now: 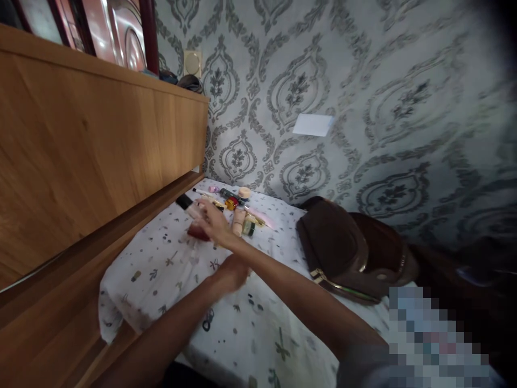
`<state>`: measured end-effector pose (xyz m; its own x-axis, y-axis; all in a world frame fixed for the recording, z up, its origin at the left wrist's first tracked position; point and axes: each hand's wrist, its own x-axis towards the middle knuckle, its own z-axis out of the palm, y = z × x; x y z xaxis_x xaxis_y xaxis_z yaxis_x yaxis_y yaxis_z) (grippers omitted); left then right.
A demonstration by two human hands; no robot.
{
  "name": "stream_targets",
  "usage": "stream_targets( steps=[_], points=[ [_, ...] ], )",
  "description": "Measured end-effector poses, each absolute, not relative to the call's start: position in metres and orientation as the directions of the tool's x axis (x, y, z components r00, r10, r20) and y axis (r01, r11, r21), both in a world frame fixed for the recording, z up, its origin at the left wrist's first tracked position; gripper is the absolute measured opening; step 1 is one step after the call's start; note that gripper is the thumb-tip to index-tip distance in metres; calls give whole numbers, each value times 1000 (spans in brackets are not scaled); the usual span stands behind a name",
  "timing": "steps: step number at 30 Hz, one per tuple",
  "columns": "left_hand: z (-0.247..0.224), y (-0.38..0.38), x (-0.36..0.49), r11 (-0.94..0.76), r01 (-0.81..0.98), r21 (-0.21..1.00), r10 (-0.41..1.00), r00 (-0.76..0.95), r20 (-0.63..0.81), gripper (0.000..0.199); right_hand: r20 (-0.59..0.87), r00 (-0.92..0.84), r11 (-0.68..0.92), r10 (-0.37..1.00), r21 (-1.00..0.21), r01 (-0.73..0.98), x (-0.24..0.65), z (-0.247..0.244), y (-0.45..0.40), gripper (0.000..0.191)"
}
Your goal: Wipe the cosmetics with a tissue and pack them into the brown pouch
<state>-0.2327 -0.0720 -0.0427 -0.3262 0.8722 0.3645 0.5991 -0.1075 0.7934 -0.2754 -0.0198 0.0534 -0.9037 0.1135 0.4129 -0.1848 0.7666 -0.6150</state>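
Note:
My right hand (216, 222) reaches across the bed corner, its fingers closed round a small bottle with a black cap (184, 202). The bottle's clear or pale body is partly covered by my fingers. Just under that hand is a dark red item (197, 233), whose kind I cannot make out. My left hand (233, 272) is lower, beneath my right forearm; blur and the forearm hide its fingers. Near my right hand are a pinkish tube (238, 222), a small dark-and-green jar (249, 227), a red-and-amber item (231, 203) and a round beige-topped container (244, 192).
A white patterned sheet (169, 269) covers the surface. To the left rises a wooden panel (105, 134). A brown bag (335, 248) with a zip lies to the right. Patterned wallpaper with a white card (313, 124) is behind. Part of the lower right is pixelated.

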Motion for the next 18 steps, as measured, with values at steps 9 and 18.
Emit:
stream_targets(
  steps=[9, 18],
  points=[
    [-31, -69, -249, -91, 500, 861, 744, -541, 393, 12, -43, -877, -461, 478, -862, -210, -97, 18, 44, 41],
    [-13, -66, -202, -152, 672, 725, 750, -399, 527, 30, -32, -865, -452, 502, -862, -231, -54, -24, 19, 44]
  ],
)
